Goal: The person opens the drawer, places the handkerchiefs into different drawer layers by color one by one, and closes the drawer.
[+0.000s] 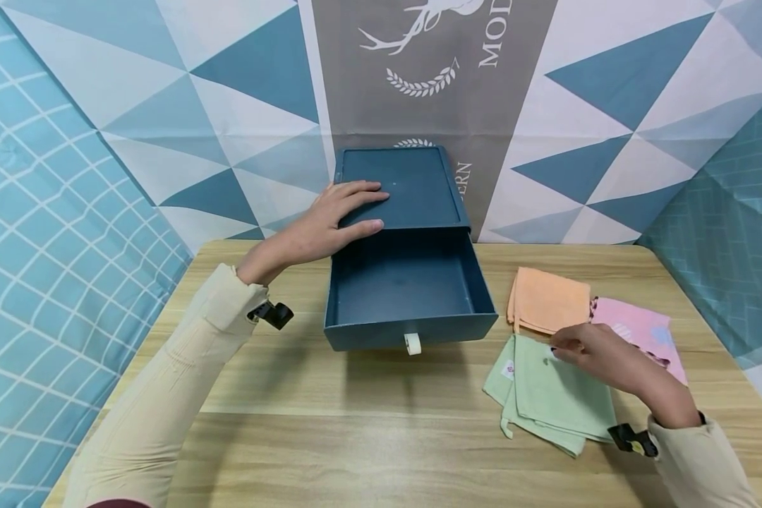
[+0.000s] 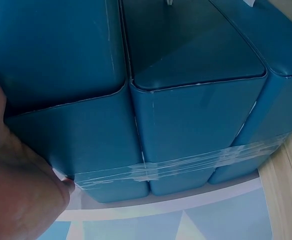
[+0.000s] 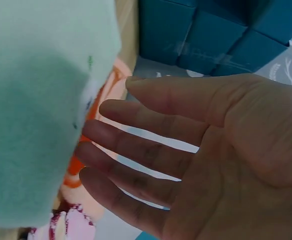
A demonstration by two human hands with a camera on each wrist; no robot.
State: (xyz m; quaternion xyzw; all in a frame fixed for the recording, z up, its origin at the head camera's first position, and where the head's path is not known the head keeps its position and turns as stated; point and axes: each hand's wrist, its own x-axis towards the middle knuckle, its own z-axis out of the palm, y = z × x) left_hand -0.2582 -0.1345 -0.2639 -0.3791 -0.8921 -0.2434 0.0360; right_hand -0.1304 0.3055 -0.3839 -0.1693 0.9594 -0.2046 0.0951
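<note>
My left hand (image 1: 330, 220) rests on the top of a dark blue drawer cabinet (image 1: 419, 187), near its left front edge. The upper drawer (image 1: 396, 333) is pulled out toward me, with a bare interior and a white pull tab (image 1: 413, 344). In the left wrist view the cabinet's side (image 2: 106, 140) shows stacked tiers bound with clear tape. My right hand (image 1: 600, 356) hovers over a folded green towel (image 1: 561, 398), its fingers loosely bent and holding nothing. In the right wrist view the green towel (image 3: 31, 125) lies beside the fingertips (image 3: 93, 130).
A folded orange towel (image 1: 549, 300) and a pink patterned towel (image 1: 644, 321) lie behind the green one, on the right of the wooden table (image 1: 368, 451). A triangle-patterned backdrop (image 1: 241, 92) stands directly behind the cabinet. Tiled-pattern sheets (image 1: 57, 247) flank both sides.
</note>
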